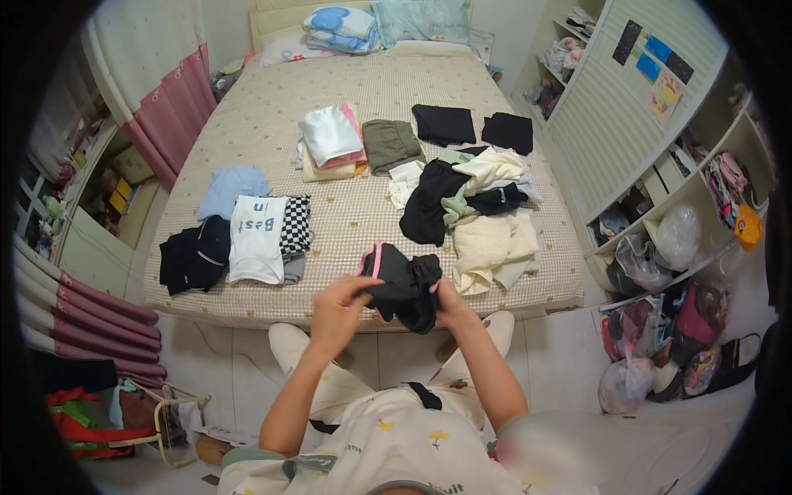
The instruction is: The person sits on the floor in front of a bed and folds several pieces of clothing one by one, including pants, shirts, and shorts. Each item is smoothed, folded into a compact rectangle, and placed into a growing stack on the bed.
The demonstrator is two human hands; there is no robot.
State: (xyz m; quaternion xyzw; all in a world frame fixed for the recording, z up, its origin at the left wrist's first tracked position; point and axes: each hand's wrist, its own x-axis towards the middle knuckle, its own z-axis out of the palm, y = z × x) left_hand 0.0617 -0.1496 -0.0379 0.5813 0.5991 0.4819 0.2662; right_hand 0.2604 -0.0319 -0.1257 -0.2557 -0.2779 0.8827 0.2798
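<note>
A black piece of clothing with pink trim [403, 289] is bunched up between my hands, just above the near edge of the bed; its exact kind does not show. My left hand [338, 312] pinches its left side, near the pink edge. On the other side, my right hand [451, 304] grips the cloth, with some fingers hidden behind it. Close by on the right lie a cream garment [487, 250] and a loose heap with a black garment [431, 202]. To the left is a white printed T-shirt [257, 239] beside black-and-white checked cloth [295, 224].
A checked bedspread [346, 219] covers the bed. Folded piles include white cloth [330, 136], olive cloth [391, 147] and black cloth [444, 124]. Dark clothing [195, 256] and light blue cloth [233, 190] lie at left. Shelves with plastic bags [643, 262] stand at right.
</note>
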